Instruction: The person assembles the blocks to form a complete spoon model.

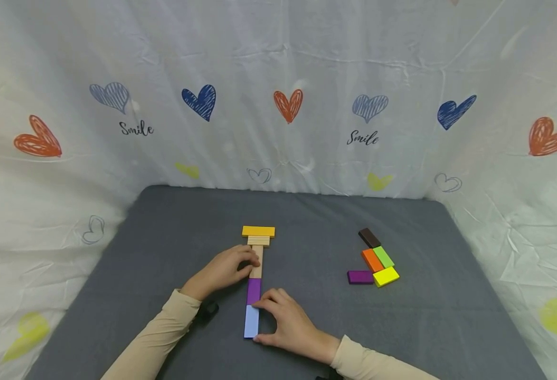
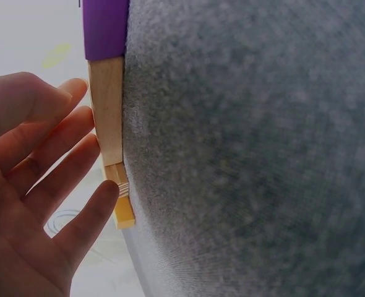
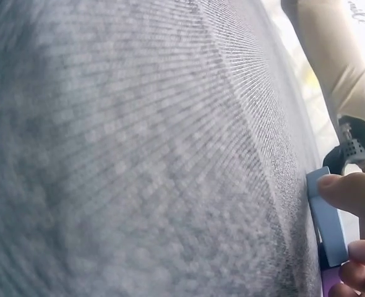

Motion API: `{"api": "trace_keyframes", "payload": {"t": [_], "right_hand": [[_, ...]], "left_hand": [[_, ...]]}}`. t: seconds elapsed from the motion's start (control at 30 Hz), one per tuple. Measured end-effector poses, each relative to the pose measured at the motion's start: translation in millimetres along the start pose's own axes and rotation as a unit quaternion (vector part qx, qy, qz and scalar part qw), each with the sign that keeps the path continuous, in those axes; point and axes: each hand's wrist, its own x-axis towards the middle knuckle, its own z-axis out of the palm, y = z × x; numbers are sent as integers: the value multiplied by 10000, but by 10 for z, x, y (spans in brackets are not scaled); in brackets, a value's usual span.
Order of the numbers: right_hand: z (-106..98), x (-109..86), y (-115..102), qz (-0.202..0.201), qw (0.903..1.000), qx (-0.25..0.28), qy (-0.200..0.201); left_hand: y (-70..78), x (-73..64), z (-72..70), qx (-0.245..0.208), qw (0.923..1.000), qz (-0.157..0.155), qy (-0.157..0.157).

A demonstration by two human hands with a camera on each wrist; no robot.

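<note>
A row of blocks runs away from me on the grey cloth. Nearest is a light blue block (image 1: 252, 322), followed by a purple block (image 1: 254, 291), a plain wood block (image 1: 256, 271), a striped light-wood piece (image 1: 258, 240) and a crosswise yellow-orange block (image 1: 258, 231). My right hand (image 1: 294, 327) pinches the light blue block end to end, thumb on its near end and a fingertip by the purple block. Over the plain wood block reaches my left hand (image 1: 226, 270). In the left wrist view its loosely spread fingers (image 2: 77, 158) come right up against that block's side.
At right lies a loose group: a dark brown block (image 1: 369, 238), an orange block (image 1: 371, 260), a green block (image 1: 384, 257), a bright yellow block (image 1: 386, 276) and another purple block (image 1: 360, 277). A white curtain (image 1: 283, 153) with printed hearts stands around the table (image 1: 316, 232).
</note>
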Motion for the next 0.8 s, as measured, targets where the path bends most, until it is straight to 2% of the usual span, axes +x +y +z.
{"api": "trace_keyframes", "payload": {"t": [0.23, 0.47, 0.6, 0.7, 0.8], "right_hand": [[-6, 10, -5, 24, 9999, -120, -60], [-17, 1, -28, -209, 9988, -426, -109], [-14, -11, -41, -173, 9982, -563, -85], [-17, -19, -51, -130, 9982, -577, -102], [-39, -28, -56, 20, 9991, -335, -253]], "left_hand": [[-10, 12, 5, -7, 10000, -2, -14], [-3, 14, -3, -8, 10000, -56, -41], [-4, 11, -4, 15, 10000, -53, -62], [-1, 6, -3, 1, 9999, -70, -80], [2, -2, 0, -4, 9999, -71, -83]]}}
